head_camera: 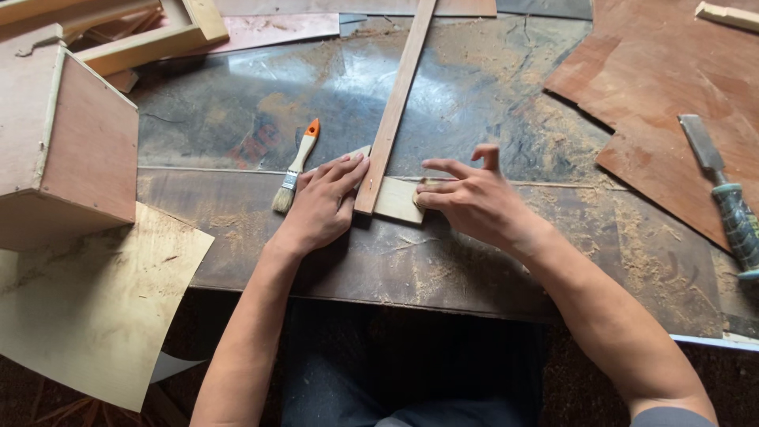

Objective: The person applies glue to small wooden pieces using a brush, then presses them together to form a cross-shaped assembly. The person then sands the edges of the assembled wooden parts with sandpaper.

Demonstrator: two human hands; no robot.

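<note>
Your left hand (322, 204) lies flat, fingers together and stretched out, pressing on the near end of the long wooden strip (393, 109) and the pale wood block (398, 199) it crosses. Your right hand (473, 199) comes in from the other side, fingers (443, 168) slightly apart and curled, fingertips against the block's right edge; whether they grip something small there is hard to tell. The strip sits on top of the block near the front of the dusty tabletop (490, 261), running away from you. By the look of it, the two pieces are laid together and being held in place, with no fastening visible yet. The paintbrush (296, 168) lies untouched just left of your left hand, and the chisel (723, 194) rests well off to the right.
</note>
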